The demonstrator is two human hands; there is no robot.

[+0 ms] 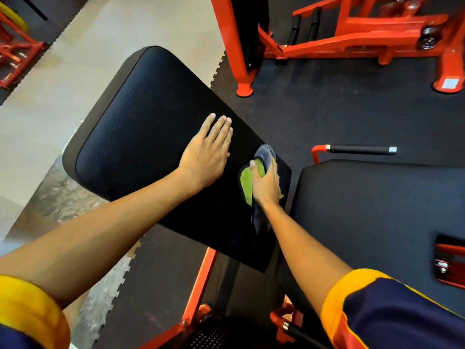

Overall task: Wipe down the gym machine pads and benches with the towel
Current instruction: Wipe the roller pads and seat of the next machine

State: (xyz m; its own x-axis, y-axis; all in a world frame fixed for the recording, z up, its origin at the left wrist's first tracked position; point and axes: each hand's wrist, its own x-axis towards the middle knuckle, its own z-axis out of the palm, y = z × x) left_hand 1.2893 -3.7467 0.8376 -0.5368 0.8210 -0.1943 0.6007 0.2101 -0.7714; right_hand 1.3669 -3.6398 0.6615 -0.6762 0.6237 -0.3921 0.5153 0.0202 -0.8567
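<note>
A large black padded back rest (141, 122) tilts across the middle of the view. My left hand (207, 153) lies flat on it with straight fingers, near its right side. My right hand (266, 181) grips a green and grey towel (247, 183) against the pad's right edge, fingers curled over the cloth. A grey end of the towel hangs down below my wrist. A second black pad, the seat (364, 210), lies to the right of my right arm.
Orange machine frames (352, 34) stand on black rubber flooring at the top right. An orange post (235, 46) rises just behind the pad. A black-gripped handle (359, 149) sticks out above the seat. Pale concrete floor (50, 96) runs along the left.
</note>
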